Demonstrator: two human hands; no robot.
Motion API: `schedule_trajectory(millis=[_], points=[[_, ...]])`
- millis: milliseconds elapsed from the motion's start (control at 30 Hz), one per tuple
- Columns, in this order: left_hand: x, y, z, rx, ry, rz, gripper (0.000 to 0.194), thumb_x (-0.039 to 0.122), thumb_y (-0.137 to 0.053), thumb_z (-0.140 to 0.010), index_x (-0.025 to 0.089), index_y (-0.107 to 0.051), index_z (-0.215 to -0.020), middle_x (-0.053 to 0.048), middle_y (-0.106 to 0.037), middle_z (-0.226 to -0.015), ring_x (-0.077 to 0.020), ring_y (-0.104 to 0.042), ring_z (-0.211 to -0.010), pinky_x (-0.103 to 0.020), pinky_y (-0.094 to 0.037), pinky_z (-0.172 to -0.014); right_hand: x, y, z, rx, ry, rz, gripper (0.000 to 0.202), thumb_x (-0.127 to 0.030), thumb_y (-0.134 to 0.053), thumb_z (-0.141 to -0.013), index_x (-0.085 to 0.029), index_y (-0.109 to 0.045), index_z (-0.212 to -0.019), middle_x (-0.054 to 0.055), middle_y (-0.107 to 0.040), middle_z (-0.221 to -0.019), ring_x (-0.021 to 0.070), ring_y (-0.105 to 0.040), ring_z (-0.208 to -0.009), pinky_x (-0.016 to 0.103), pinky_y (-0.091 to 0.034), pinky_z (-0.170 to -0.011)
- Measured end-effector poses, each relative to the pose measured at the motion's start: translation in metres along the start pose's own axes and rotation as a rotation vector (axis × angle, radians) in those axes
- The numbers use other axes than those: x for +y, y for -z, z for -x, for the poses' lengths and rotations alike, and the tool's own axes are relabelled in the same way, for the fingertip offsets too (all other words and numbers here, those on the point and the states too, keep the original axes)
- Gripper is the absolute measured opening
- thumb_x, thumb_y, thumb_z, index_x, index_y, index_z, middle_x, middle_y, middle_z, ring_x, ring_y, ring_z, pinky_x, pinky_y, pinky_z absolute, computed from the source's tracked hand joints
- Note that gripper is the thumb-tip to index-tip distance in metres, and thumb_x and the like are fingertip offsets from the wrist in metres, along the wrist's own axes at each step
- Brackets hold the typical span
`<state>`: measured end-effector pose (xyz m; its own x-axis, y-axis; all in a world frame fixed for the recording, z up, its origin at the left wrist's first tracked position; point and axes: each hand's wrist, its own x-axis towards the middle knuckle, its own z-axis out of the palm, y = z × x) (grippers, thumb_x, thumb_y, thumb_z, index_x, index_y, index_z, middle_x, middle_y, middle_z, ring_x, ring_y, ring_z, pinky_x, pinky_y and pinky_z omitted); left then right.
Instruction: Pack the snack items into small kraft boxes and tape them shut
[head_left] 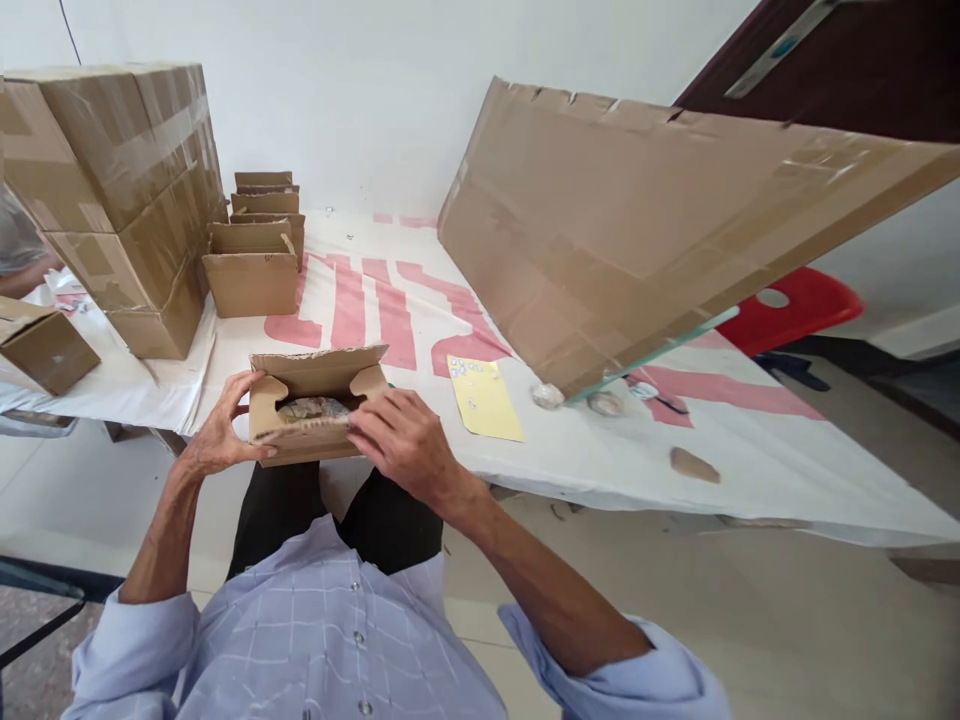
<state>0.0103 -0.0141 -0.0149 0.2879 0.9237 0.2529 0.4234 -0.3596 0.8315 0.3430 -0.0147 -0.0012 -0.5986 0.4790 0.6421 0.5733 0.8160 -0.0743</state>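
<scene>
A small cardboard box [315, 378] with its top flaps raised is held between my two hands, over the table's near edge. Inside it, partly covered by the side flaps, lies something wrapped in clear, crinkled plastic [311, 408]; I cannot make out what it is. My left hand [225, 425] grips the box's left end, thumb at the front and fingers behind. At the right front corner, my right hand [409, 440] has its bent fingers on the front wall and right flap. A yellow sheet [495, 405] with small round stickers lies right of the box.
Taped cartons [112, 170] are stacked at the left, beside a row of small open boxes [251, 280]. A large cardboard panel [637, 220] leans over the table's right side. Beyond stands a red chair [802, 310]. Another person's arm [30, 275] shows at the far left.
</scene>
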Motion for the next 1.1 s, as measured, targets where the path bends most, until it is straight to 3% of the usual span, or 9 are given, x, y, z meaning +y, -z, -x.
schedule_trajectory(millis=[167, 367, 467, 567, 700, 800, 867, 967, 1100], points=[[-0.003, -0.003, 0.003, 0.022, -0.030, 0.017, 0.112, 0.058, -0.100, -0.070, 0.036, -0.046, -0.166, -0.016, -0.037, -0.170, -0.0435, -0.046, -0.158, -0.059, -0.052, -0.124, -0.031, 0.002, 0.027, 0.013, 0.071, 0.015, 0.022, -0.012, -0.058, -0.107, -0.025, -0.075, -0.101, 0.007, -0.075, -0.100, 0.0242, -0.062, -0.095, 0.041, -0.052, -0.088], [0.007, -0.003, 0.002, 0.018, -0.077, -0.003, 0.110, 0.056, -0.100, -0.071, 0.036, -0.046, -0.166, -0.016, -0.038, -0.168, -0.0433, -0.043, -0.160, -0.060, -0.052, -0.125, -0.022, 0.018, 0.012, -0.019, -0.017, -0.247, 0.020, -0.025, -0.061, -0.110, -0.023, -0.072, -0.094, 0.008, -0.075, -0.097, 0.0234, -0.066, -0.094, 0.039, -0.056, -0.086], [0.014, -0.002, 0.001, 0.015, -0.123, -0.038, 0.107, 0.050, -0.098, -0.075, 0.035, -0.046, -0.166, -0.017, -0.038, -0.168, -0.0432, -0.042, -0.161, -0.060, -0.051, -0.126, -0.008, 0.035, -0.011, -0.200, -0.115, -0.464, 0.027, -0.027, -0.054, -0.113, -0.022, -0.075, -0.096, 0.007, -0.076, -0.097, 0.0207, -0.070, -0.092, 0.035, -0.058, -0.085], [0.023, -0.004, -0.003, -0.005, -0.155, -0.077, 0.106, 0.046, -0.098, -0.075, 0.035, -0.045, -0.167, -0.016, -0.038, -0.169, -0.0434, -0.041, -0.161, -0.060, -0.052, -0.125, 0.007, 0.039, -0.035, -0.435, -0.180, -0.380, 0.021, -0.027, -0.057, -0.111, -0.020, -0.078, -0.111, 0.009, -0.077, -0.109, 0.0210, -0.071, -0.097, 0.034, -0.055, -0.088], [0.032, -0.008, -0.011, -0.037, -0.191, -0.113, 0.106, 0.041, -0.097, -0.076, 0.036, -0.044, -0.167, -0.016, -0.039, -0.168, -0.0429, -0.043, -0.160, -0.058, -0.054, -0.124, 0.020, 0.020, -0.059, -0.709, -0.210, -0.022, 0.032, -0.026, -0.077, -0.100, -0.015, -0.075, -0.130, 0.017, -0.073, -0.129, 0.0319, -0.069, -0.120, 0.040, -0.051, -0.100], [0.033, -0.009, -0.017, -0.045, -0.206, -0.119, 0.106, 0.039, -0.096, -0.076, 0.034, -0.044, -0.167, -0.017, -0.041, -0.166, -0.0430, -0.045, -0.159, -0.058, -0.056, -0.122, 0.024, 0.002, -0.069, -0.826, -0.181, 0.102, 0.042, -0.024, -0.083, -0.097, -0.014, -0.074, -0.136, 0.021, -0.072, -0.138, 0.0375, -0.066, -0.129, 0.044, -0.048, -0.106], [0.030, -0.008, -0.019, -0.047, -0.199, -0.109, 0.107, 0.038, -0.097, -0.074, 0.034, -0.044, -0.167, -0.017, -0.041, -0.165, -0.0430, -0.047, -0.157, -0.058, -0.056, -0.121, 0.026, -0.007, -0.074, -0.881, -0.157, 0.131, 0.037, -0.023, -0.080, -0.099, -0.013, -0.076, -0.134, 0.021, -0.073, -0.137, 0.0375, -0.067, -0.128, 0.043, -0.047, -0.106], [0.018, -0.005, -0.019, -0.042, -0.170, -0.076, 0.109, 0.036, -0.098, -0.071, 0.035, -0.045, -0.166, -0.016, -0.041, -0.166, -0.0436, -0.047, -0.157, -0.060, -0.056, -0.120, 0.031, -0.013, -0.079, -0.909, -0.168, 0.118, 0.022, -0.018, -0.069, -0.105, -0.014, -0.080, -0.123, 0.018, -0.078, -0.126, 0.0337, -0.071, -0.120, 0.039, -0.047, -0.099], [-0.003, -0.004, -0.019, -0.018, -0.123, -0.003, 0.110, 0.041, -0.100, -0.069, 0.035, -0.047, -0.165, -0.017, -0.043, -0.165, -0.0447, -0.048, -0.156, -0.059, -0.059, -0.116, 0.041, -0.003, -0.083, -0.756, -0.197, -0.010, 0.024, -0.015, -0.060, -0.106, -0.017, -0.082, -0.113, 0.014, -0.081, -0.120, 0.0289, -0.073, -0.116, 0.035, -0.049, -0.092]])
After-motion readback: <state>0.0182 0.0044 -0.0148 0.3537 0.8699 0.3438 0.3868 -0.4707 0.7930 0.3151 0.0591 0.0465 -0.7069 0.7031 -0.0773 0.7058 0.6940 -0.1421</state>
